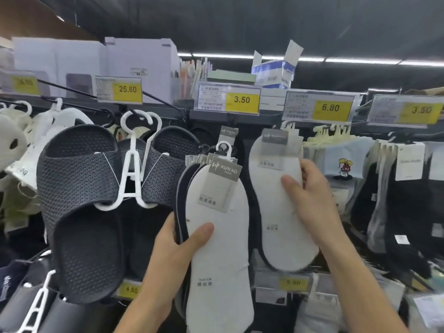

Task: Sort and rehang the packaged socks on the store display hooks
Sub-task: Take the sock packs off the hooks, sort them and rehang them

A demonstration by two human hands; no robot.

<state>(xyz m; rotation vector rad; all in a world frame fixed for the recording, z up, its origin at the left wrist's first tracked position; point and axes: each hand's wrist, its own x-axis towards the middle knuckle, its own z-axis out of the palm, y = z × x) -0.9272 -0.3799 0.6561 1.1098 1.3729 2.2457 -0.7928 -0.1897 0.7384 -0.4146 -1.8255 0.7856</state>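
The person's left hand (177, 246) grasps a bundle of packaged socks (218, 236) near its middle. The thumb lies across the white front sock and the fingers are wrapped behind the dark socks stacked at the back. The bundle stands upright in front of the display, its white plastic hanger (224, 147) below the 3.50 price tag (241, 99). Whether that hanger sits on a hook cannot be told.

Just to the right, the right hand (310, 195) holds a white sock pack (274, 200). The thumb presses on its front and the fingers curl round its right edge. The top of this pack reaches up under the 6.80 price tag (330, 108).

Dark slippers (81, 188) hang to the left on a white clip hanger (129, 186). Light blue socks (343, 159) with a cartoon figure hang to the right.
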